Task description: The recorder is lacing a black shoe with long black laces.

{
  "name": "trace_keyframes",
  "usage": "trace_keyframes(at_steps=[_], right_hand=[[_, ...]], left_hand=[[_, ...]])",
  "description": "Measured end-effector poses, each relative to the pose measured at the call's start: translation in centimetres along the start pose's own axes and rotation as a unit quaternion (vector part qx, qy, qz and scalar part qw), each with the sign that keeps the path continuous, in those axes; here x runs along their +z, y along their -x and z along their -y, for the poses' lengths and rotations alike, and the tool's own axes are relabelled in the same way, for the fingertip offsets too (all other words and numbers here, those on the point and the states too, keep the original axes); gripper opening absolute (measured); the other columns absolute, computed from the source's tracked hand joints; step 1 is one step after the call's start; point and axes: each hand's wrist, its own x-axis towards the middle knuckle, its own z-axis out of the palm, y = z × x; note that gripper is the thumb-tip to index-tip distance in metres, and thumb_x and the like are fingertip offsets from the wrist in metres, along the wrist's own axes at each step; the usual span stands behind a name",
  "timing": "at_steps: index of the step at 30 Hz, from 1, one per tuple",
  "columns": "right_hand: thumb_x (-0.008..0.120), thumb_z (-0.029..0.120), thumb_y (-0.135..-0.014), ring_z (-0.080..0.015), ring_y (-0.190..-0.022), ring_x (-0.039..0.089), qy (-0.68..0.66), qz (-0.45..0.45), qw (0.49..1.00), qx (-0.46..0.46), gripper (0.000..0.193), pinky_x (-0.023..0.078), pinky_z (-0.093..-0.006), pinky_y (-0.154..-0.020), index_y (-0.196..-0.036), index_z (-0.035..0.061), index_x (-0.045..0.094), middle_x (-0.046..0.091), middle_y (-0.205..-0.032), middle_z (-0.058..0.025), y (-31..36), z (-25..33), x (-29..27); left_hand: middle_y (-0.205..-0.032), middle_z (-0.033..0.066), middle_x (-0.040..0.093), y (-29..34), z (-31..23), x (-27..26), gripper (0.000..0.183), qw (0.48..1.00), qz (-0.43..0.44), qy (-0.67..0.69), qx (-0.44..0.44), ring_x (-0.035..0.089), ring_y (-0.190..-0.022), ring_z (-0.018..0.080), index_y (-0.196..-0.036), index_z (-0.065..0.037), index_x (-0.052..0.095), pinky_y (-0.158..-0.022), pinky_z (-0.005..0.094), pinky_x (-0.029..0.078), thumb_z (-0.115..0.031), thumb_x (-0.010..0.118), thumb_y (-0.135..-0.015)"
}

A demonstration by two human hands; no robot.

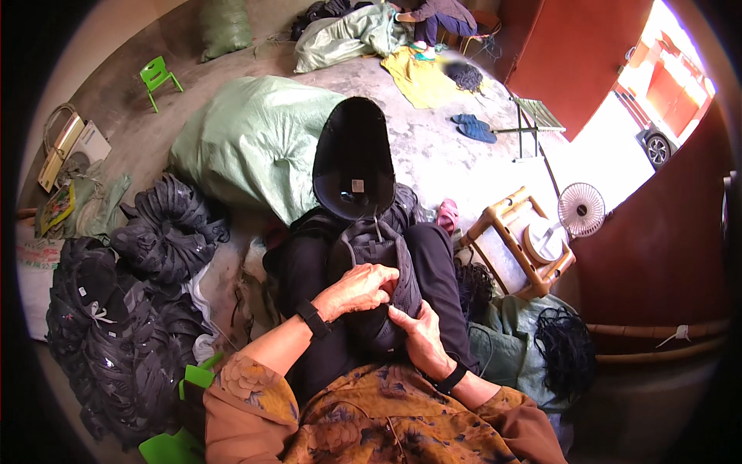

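A black mesh shoe upper (379, 332) lies lengthwise on my lap, between my thighs. My left hand (359, 290) rests across it from the left, fingers curled in at its opening. On the near right side, my right hand (421, 332) pinches its edge between thumb and fingers. Whatever is between my fingertips is too small to make out. Just beyond the upper stands a hollow, black oval piece (352, 147) with a small white label inside. Each of my wrists wears a dark band.
Stacked black shoe uppers (116, 348) lie at left, by a green chair (174, 448). Ahead bulges a pale green sack (247, 139). At right are a bamboo stool (495, 224), a fan (581, 210) and black cords (568, 348) on a sack. Another person (444, 19) sits far back.
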Motion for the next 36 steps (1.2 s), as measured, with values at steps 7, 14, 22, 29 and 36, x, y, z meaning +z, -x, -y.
trace_keyframes(at_steps=[7,14,22,29,36], right_hand=[[0.075,0.014,-0.082,-0.0154,-0.09,0.062,0.088,-0.048,0.993,-0.059,0.044,0.05,-0.0291,-0.085,-0.116,-0.0073,0.056,0.064,-0.105,-0.0096,0.0,-0.2,0.0],[0.075,0.013,-0.082,-0.0148,-0.086,0.062,0.091,-0.08,0.991,-0.056,0.039,0.05,-0.0282,-0.081,-0.111,-0.0065,0.057,0.065,-0.101,-0.0083,-0.4,-0.4,0.2],[0.073,0.01,-0.083,-0.0164,-0.085,0.063,0.075,-0.088,0.992,-0.053,0.034,0.052,-0.0299,-0.079,-0.108,-0.0063,0.058,0.066,-0.099,-0.0086,-0.6,-0.6,0.1],[0.067,0.004,-0.086,-0.0185,-0.093,0.064,0.046,0.02,0.999,-0.004,0.038,0.053,-0.0327,-0.085,-0.118,-0.0066,0.05,0.063,-0.109,-0.0106,-0.6,0.0,-0.9],[0.071,0.003,-0.082,-0.0168,-0.087,0.062,0.009,-0.024,0.998,-0.05,0.037,0.051,-0.031,-0.084,-0.115,-0.0055,0.055,0.065,-0.104,-0.0089,-0.9,-1.2,-0.8]], left_hand=[[-0.09,0.014,0.071,-0.5,0.9,0.2,0.019,0.999,0.014,0.018,0.027,0.07,-0.088,0.026,-0.092,0.002,0.059,-0.078,0.0353,0.052,0.001,0.063,-0.074],[-0.09,0.0134,0.071,-0.7,0.6,0.4,0.02,0.999,-0.001,-0.03,0.01,0.069,-0.091,0.0298,-0.092,-0.001,0.06,-0.078,0.0385,0.052,-0.005,0.065,-0.073],[-0.087,0.0107,0.072,-0.1,-0.3,0.8,0.016,0.997,-0.046,-0.047,-0.032,0.069,-0.09,0.0297,-0.089,-0.004,0.063,-0.078,0.0396,0.051,-0.008,0.065,-0.074],[-0.088,0.0108,0.072,-0.1,0.0,0.6,0.019,0.999,-0.021,-0.026,-0.02,0.069,-0.09,0.0302,-0.092,-0.005,0.063,-0.078,0.0404,0.051,-0.008,0.066,-0.073],[-0.088,0.0111,0.072,-0.1,-0.1,1.2,0.019,0.998,-0.049,-0.035,-0.02,0.069,-0.089,0.0299,-0.091,-0.005,0.064,-0.077,0.0396,0.051,-0.008,0.066,-0.073]])
